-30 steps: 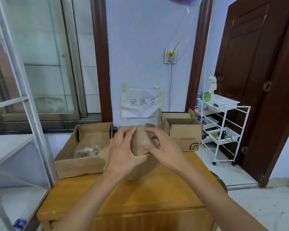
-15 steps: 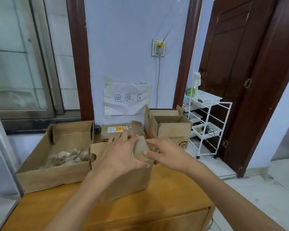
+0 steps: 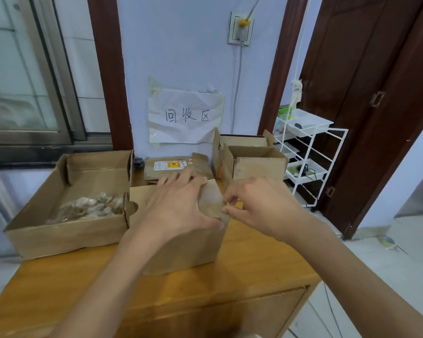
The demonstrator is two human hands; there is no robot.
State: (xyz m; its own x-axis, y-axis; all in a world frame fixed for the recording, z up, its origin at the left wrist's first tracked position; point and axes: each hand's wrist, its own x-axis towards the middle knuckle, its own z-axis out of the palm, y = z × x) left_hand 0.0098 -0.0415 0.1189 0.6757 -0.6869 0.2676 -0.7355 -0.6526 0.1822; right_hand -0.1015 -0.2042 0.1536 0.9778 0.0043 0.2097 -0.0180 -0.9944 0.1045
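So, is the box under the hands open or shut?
Shut: the box has its top flat under the left hand; the right hand pinches clear tape at its edge.

The middle cardboard box point(image 3: 193, 248) is plain kraft brown, its tape point(image 3: 211, 201) glossy and clear. The tabletop point(image 3: 254, 267) is honey-yellow wood. The paper sign point(image 3: 185, 115) is white with black handwritten characters, the wall point(image 3: 176, 45) pale lilac, the door point(image 3: 347, 69) dark red-brown, the wire cart point(image 3: 310, 123) white.
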